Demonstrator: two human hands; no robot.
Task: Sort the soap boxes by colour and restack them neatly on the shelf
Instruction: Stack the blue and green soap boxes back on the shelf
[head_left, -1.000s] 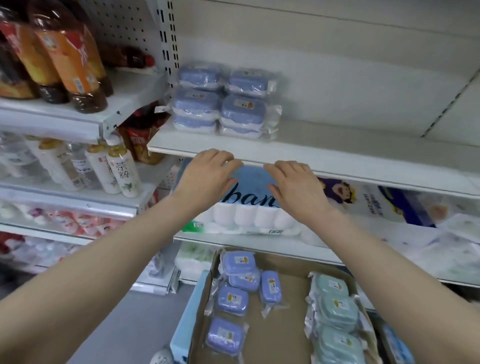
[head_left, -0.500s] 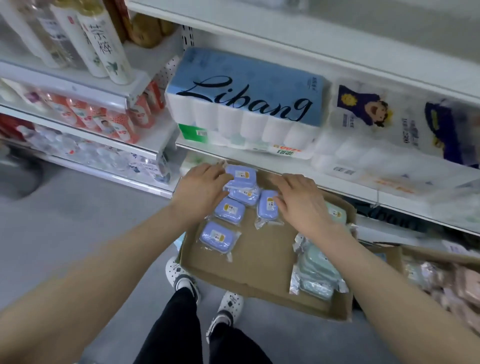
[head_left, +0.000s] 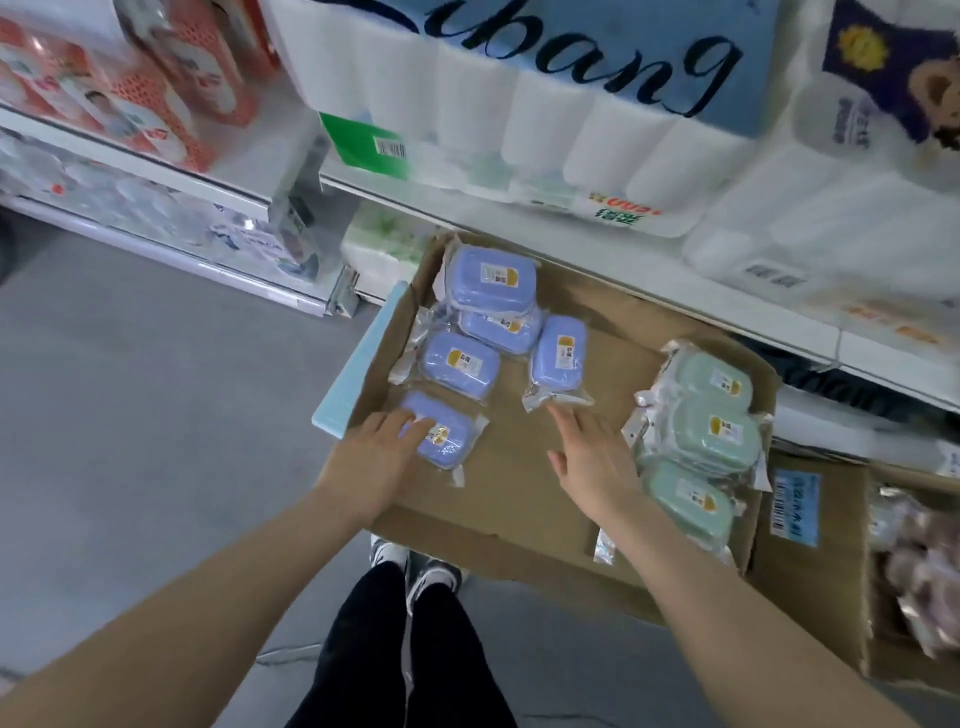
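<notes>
Five blue boxes (head_left: 460, 359) lie loose in the left half of an open carton (head_left: 524, 499) at frame centre, two of them overlapping at its far corner. Green boxes (head_left: 712, 423) are piled along its right side, well apart from the blue. The left hand (head_left: 382, 460) rests straight, relaxed fingers on the nearest blue box (head_left: 451, 441), grasping nothing; the right hand (head_left: 592, 457) is spread, fingers released, over bare cardboard between the two groups, its fingertips near another blue box's wrapper.
</notes>
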